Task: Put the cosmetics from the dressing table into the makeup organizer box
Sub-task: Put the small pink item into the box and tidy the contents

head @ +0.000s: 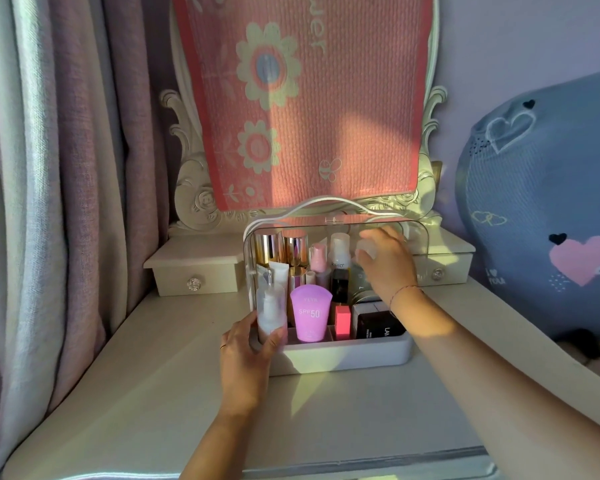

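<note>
The makeup organizer box (347,358) has a white base, a clear curved cover and a white handle, and stands mid-table. Inside stand gold-capped bottles (293,249), a pink spray bottle (318,259), a dark bottle with a white cap (340,268), a purple SPF 50 tube (310,313), a red lipstick (342,318) and a black box (378,323). My left hand (248,355) grips the box's front left corner, where a white pump bottle (271,310) shows behind the clear wall. My right hand (387,263) reaches into the back right of the box, fingers closed on a frosted-capped bottle (367,249).
The white dressing table (146,403) has small drawers (194,277) on either side behind the box. A pink flowered cloth (312,109) hangs over the carved mirror. Curtains (59,168) hang at the left, and a big blue heart-print cushion (548,216) lies at the right.
</note>
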Available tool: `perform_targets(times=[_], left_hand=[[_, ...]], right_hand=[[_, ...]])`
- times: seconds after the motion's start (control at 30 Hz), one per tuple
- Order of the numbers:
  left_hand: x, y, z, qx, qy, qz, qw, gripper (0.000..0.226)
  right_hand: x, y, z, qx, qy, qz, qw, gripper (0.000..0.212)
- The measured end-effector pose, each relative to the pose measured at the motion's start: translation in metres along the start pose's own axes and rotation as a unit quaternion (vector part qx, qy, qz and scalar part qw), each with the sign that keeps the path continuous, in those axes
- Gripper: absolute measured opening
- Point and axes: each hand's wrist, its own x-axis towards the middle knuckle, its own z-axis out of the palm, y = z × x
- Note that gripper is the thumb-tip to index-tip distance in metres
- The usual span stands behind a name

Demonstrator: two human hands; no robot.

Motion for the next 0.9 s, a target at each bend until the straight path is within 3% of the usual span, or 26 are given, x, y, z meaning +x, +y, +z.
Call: perform_targets(times=[0.1,0.33,0.4,0.5,0.57,0.6,0.7,0.77,0.9], left_hand=[[0.001,0.000,0.000,0.008,0.004,0.000,1.000,0.050],[-0.002,0.004,-0.002,-0.014,0.002,-0.016,1.000,0.058],[-0.005,0.007,-0.007,-0.043,0.022,-0.036,0.998,0.065],[-0.005,0.016,-0.019,-0.101,0.063,-0.061,0.991,0.071],[0.002,0.030,-0.028,-0.131,0.080,-0.048,0.987,0.067],[0.008,0.040,-0.032,-0.144,0.076,-0.039,0.986,0.067],[0.026,0.068,-0.041,-0.185,0.050,-0.028,0.981,0.066],[0.032,0.081,-0.045,-0.199,0.024,-0.029,0.979,0.066],[0.021,0.099,-0.047,-0.207,-0.044,-0.029,0.977,0.036]], right_hand=[[-0.003,0.003,0.002,-0.099,-0.075,-0.031,0.992,0.036],[-0.015,-0.006,-0.009,-0.066,-0.062,-0.038,0.995,0.035],[-0.031,-0.009,-0.020,-0.036,-0.014,-0.089,0.995,0.029],[-0.056,-0.005,-0.047,0.046,0.147,-0.168,0.974,0.020],[-0.056,0.005,-0.062,0.074,0.228,-0.136,0.961,0.021],[-0.049,0.010,-0.067,0.104,0.232,-0.081,0.964,0.024],[-0.030,0.013,-0.073,0.255,0.096,0.094,0.958,0.037],[-0.028,0.012,-0.070,0.329,0.022,0.112,0.937,0.036],[-0.038,0.018,-0.069,0.352,-0.030,0.106,0.929,0.029]])
